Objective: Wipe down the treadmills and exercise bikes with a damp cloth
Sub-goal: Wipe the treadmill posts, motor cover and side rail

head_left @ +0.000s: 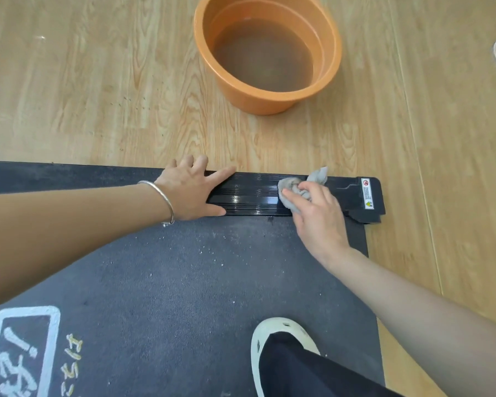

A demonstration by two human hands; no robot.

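Note:
A black ribbed side rail point(252, 197) of the treadmill runs along the far edge of its dark grey belt point(184, 282). My right hand point(318, 216) grips a bunched grey cloth point(295, 190) and presses it onto the rail near its right end. My left hand point(189, 190) lies flat on the rail's left part with fingers spread, a silver bangle on the wrist. The rail's black end cap point(364, 199) carries a warning sticker.
An orange bucket point(269, 101) with murky water stands on the wooden floor point(83, 81) beyond the rail. My foot in a white shoe point(272, 333) rests on the belt at lower right. A white printed logo point(20, 353) marks the belt at lower left.

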